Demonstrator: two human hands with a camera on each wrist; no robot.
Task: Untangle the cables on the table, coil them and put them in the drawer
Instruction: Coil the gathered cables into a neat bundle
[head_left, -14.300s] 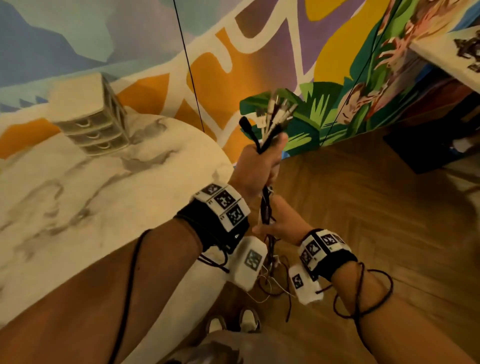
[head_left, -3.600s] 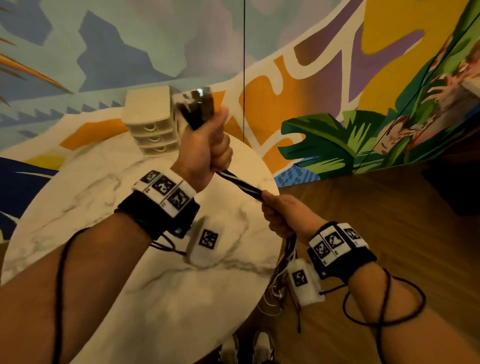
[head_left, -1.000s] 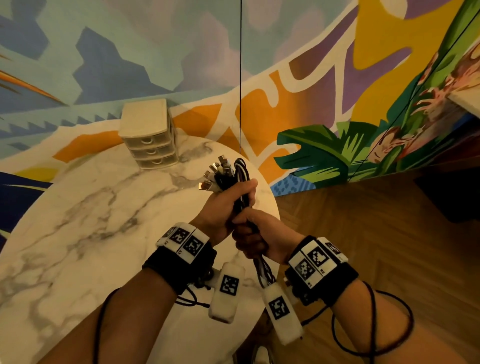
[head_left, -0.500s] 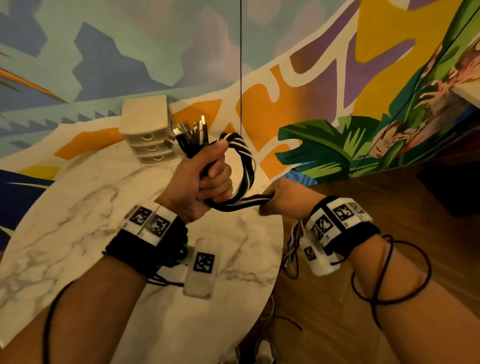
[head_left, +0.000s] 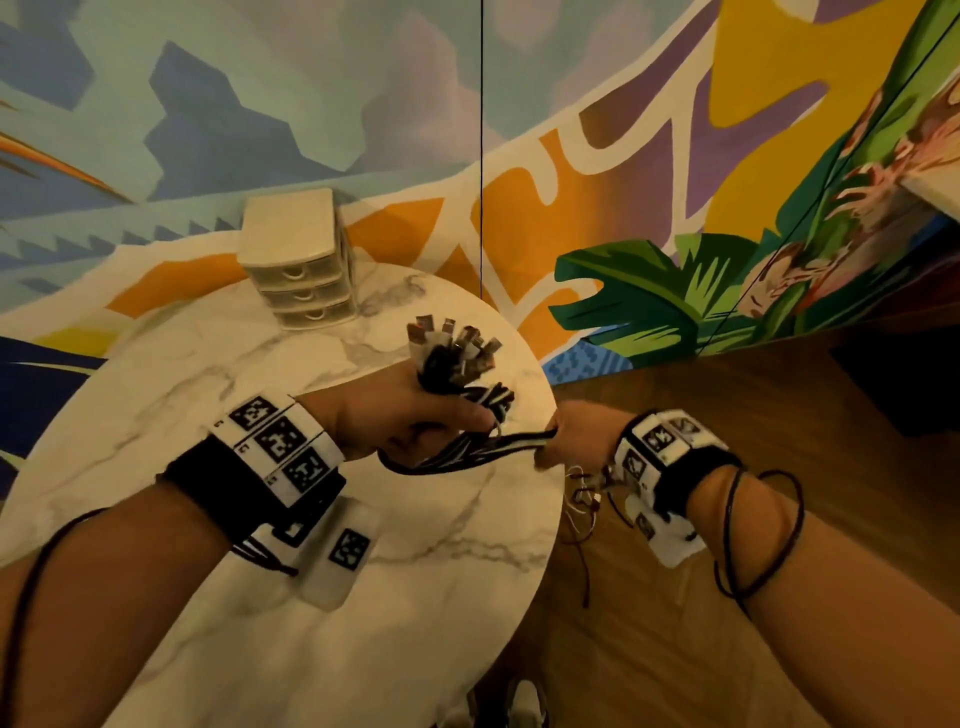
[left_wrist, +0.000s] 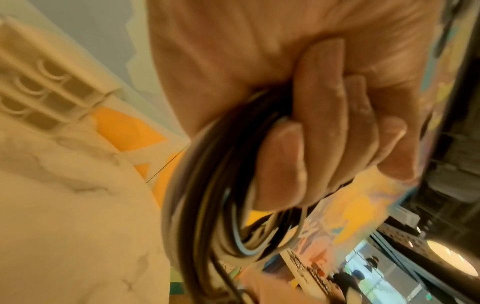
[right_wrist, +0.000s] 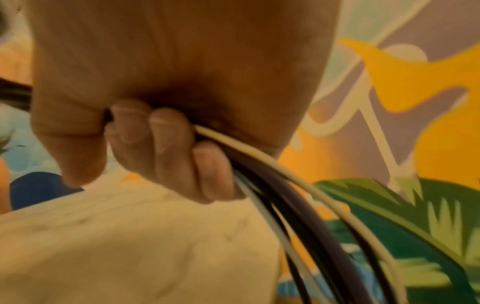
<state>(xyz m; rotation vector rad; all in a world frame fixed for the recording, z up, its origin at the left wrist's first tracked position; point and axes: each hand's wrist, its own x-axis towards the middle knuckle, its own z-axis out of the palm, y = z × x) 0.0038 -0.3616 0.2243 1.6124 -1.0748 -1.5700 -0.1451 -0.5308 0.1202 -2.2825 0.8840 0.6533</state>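
My left hand (head_left: 415, 421) grips a bundle of black and white cables (head_left: 467, 447) above the round marble table (head_left: 208, 389); their metal plug ends (head_left: 452, 343) fan out above the fist. In the left wrist view the fingers (left_wrist: 324, 127) curl round several looped cables (left_wrist: 207, 205). My right hand (head_left: 571, 434), just past the table's right edge, grips the same strands pulled taut between the hands; in the right wrist view its fingers (right_wrist: 166, 148) close on black and white cables (right_wrist: 298, 195). Loose thin cable ends (head_left: 582, 499) dangle below it. A small cream three-drawer unit (head_left: 298, 260) stands at the table's far edge, drawers closed.
A painted mural wall (head_left: 623, 156) runs behind the table, with a thin black cord (head_left: 481, 156) hanging down it. Wooden floor (head_left: 779, 415) lies to the right. My shoes (head_left: 519, 706) show beneath the table's near edge.
The left hand has dropped lower and turned, plug ends now pointing up and away. The wide loop seen half a second ago has tightened into a flat run between the hands.
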